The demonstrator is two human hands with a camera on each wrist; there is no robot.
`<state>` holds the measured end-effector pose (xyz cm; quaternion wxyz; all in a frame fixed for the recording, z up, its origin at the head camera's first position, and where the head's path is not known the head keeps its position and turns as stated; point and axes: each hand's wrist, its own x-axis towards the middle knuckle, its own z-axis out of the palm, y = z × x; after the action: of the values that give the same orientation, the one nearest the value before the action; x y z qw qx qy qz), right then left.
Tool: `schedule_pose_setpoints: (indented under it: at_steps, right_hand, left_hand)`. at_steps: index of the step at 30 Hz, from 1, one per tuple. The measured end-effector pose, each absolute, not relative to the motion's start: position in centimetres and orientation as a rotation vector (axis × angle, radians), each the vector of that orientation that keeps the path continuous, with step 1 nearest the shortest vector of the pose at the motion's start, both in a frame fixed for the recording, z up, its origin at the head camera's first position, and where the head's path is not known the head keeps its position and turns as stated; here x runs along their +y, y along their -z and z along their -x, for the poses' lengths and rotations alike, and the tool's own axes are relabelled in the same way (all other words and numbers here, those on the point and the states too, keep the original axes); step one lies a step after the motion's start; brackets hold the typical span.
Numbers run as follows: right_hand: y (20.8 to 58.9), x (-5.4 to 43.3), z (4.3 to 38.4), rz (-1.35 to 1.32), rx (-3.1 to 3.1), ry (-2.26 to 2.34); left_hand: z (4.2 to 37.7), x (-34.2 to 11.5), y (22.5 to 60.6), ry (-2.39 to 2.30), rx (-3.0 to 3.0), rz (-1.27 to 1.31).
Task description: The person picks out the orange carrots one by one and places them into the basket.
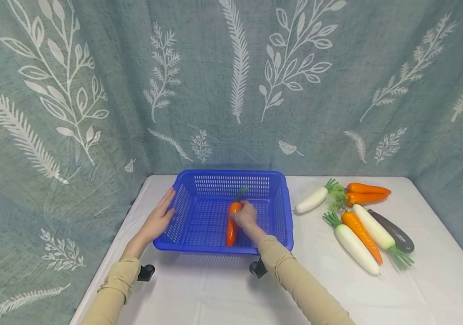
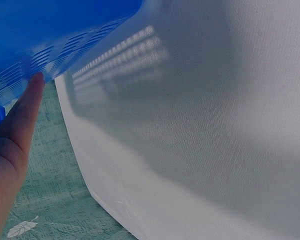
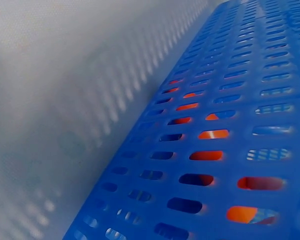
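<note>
A blue plastic basket [image 1: 219,249] with slotted walls stands at the back of the white table. My left hand [image 1: 160,219] lies along its left side with straight fingers; in the left wrist view a fingertip of the left hand [image 2: 20,125] touches the slotted wall. Inside the basket, my right hand [image 1: 247,215] grips an orange carrot [image 1: 231,232] near its thick top. The carrot's green leaves point to the back wall and its tip to the front. Orange patches of the carrot [image 3: 213,134] show through the slots in the right wrist view, where the hand is hidden.
Right of the basket lie white radishes [image 1: 312,201], two carrots [image 1: 367,198] at the back, another carrot [image 1: 362,237] between radishes, and a dark eggplant [image 1: 391,229]. A green leaf-patterned curtain [image 1: 215,90] hangs behind the table [image 1: 199,293].
</note>
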<state>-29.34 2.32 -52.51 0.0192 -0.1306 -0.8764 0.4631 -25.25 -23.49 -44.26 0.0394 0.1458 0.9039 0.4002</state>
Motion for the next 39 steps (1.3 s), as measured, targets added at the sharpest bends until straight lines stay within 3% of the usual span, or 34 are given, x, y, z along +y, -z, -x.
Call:
schedule_pose_setpoints:
  at_steps: [2,4,8,11,15,21,28,30,35,39]
  right_hand:
    - [48.1,2.2,26.7,0.416,-2.727,-1.543]
    - [46.1,2.1,25.5,0.425,-2.711,-1.600]
    - [45.4,2.0,25.1,0.440,-2.708,-1.642]
    - [48.3,2.2,26.9,0.429,-2.719,-1.625]
    - [55.1,2.2,30.8,0.359,-2.745,-1.525]
    - [57.2,2.0,32.2,0.366,-2.721,-1.743]
    - [66.8,2.0,37.1,0.242,-2.632,-1.900]
    - [66.5,1.9,36.8,0.234,-2.628,-1.900]
    - [59.0,2.0,32.7,0.237,-2.645,-1.938]
    - [56.8,2.0,31.3,0.192,-2.612,-1.992]
  left_hand:
    - [25.2,-23.5,44.3,-1.226,2.769,-0.444]
    - [25.2,-23.5,44.3,-1.222,2.770,-0.444]
    - [25.2,-23.5,44.2,-1.219,2.773,-0.443]
    - [25.2,-23.5,44.2,-1.221,2.773,-0.440]
    - [25.2,-23.4,44.1,-1.225,2.770,-0.438]
    - [25.1,-23.4,44.1,-1.224,2.770,-0.436]
    - [25.1,-23.3,44.0,-1.223,2.768,-0.433]
    - [25.1,-23.4,44.0,-1.220,2.771,-0.434]
    - [25.1,-23.4,44.1,-1.215,2.776,-0.436]
    - [25.1,-23.4,44.2,-1.216,2.781,-0.440]
